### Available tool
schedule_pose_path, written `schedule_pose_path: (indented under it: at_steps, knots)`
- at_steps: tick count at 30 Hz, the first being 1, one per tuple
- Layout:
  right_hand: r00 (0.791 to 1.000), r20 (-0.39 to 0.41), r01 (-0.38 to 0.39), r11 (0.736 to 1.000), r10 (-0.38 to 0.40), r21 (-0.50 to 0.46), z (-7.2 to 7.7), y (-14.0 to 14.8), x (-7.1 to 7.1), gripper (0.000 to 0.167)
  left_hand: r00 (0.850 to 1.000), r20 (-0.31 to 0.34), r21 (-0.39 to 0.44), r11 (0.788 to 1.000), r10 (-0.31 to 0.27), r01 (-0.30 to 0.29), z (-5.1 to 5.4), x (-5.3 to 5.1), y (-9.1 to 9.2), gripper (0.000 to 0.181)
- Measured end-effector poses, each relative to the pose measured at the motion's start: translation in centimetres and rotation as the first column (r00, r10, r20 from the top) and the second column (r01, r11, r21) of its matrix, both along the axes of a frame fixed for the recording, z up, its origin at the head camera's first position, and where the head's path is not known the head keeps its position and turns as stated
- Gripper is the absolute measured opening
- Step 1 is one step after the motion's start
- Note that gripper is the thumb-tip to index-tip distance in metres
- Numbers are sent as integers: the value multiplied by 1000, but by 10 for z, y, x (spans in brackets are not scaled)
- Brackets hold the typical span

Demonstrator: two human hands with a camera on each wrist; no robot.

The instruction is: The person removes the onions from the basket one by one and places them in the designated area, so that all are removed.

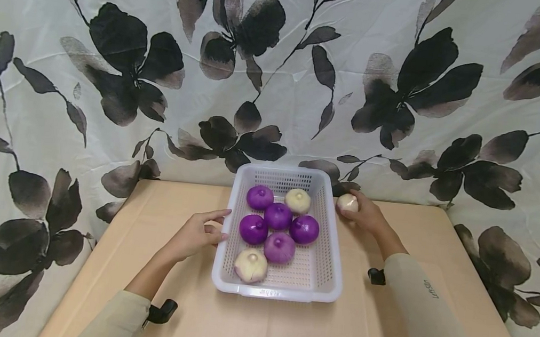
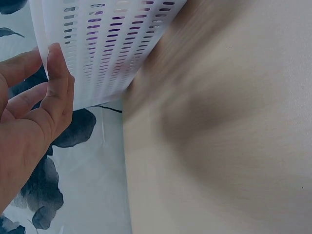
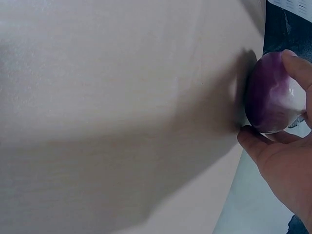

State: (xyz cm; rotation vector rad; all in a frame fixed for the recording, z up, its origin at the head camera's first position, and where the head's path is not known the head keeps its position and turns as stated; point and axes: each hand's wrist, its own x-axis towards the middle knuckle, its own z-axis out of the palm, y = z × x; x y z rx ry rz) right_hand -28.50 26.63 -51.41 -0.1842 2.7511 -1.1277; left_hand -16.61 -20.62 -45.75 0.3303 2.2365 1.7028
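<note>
A white perforated basket [image 1: 305, 289] holds several purple onions [image 1: 279, 247] and two pale ones [image 1: 251, 265]. On its left side, the left hand [image 1: 199, 235] grips the rim between thumb and fingers; the left wrist view shows this hand [image 2: 36, 105] at the basket's wall [image 2: 97, 58]. Right of the basket, near the table's back edge, the right hand [image 1: 367, 215] holds a pale onion [image 1: 347, 202]. In the right wrist view that onion [image 3: 273, 92] looks purple and white, low at the table, between the thumb and fingers of the hand [image 3: 287, 161].
The basket stands on a light wooden table [image 1: 180, 310]. Behind the table hangs a white cloth [image 1: 314, 108] with dark flowers and leaves. A dark wrist device [image 1: 162, 311] is on the left arm, another [image 1: 377, 276] on the right.
</note>
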Motion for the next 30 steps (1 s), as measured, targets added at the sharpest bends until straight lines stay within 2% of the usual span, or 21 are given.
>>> schedule_pose_path:
  at_steps: [11,18,24,30]
  knots:
    - [1000,10,4,1000,-5,31,-1,2,0,84,1000,-4,-8,1000,-3,3,-1,0,-1,67]
    - [1000,2,-6,1000,6,19,3,4,3,84,1000,-9,-14,1000,-5,5,0,1,0,66]
    - [1000,11,-12,1000,12,-17,18,8,5,89,1000,-9,-14,1000,-3,3,0,1,1,66]
    - [993,-91,-66,997,70,37,40,10,7,84,1000,-7,-20,1000,1,-1,-2,1,0,66]
